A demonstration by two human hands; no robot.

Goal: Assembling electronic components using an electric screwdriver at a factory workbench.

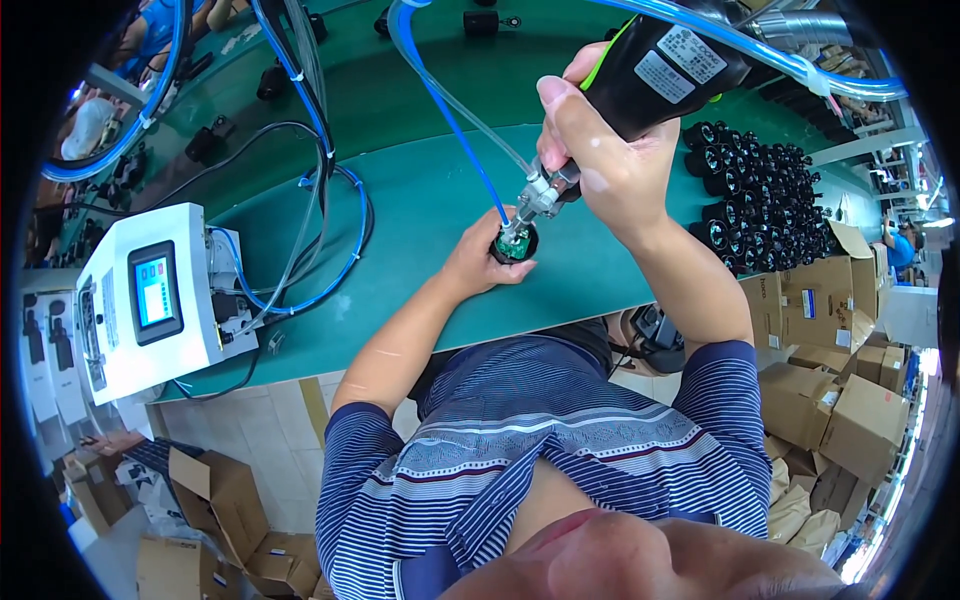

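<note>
My right hand (625, 165) is wrapped round the black and green body of a powered screwdriver (640, 85), held at a slant. Its metal nose (540, 195) points down to the left, with a blue hose and a clear tube running into it. Under the tip, my left hand (468, 258) grips a small round black housing (532, 246) against the green tabletop, fingers and thumb curled round its sides. A green circuit board (513, 243) shows inside the housing. The tip reaches into its opening; whether it touches a screw cannot be made out.
On the table's left stands a white control box (150, 300) with a small screen, and cables and blue hoses (360, 215) loop beside it. Many black round parts (735, 200) stand in rows at the right. Cardboard boxes (820, 300) lie beyond the right edge.
</note>
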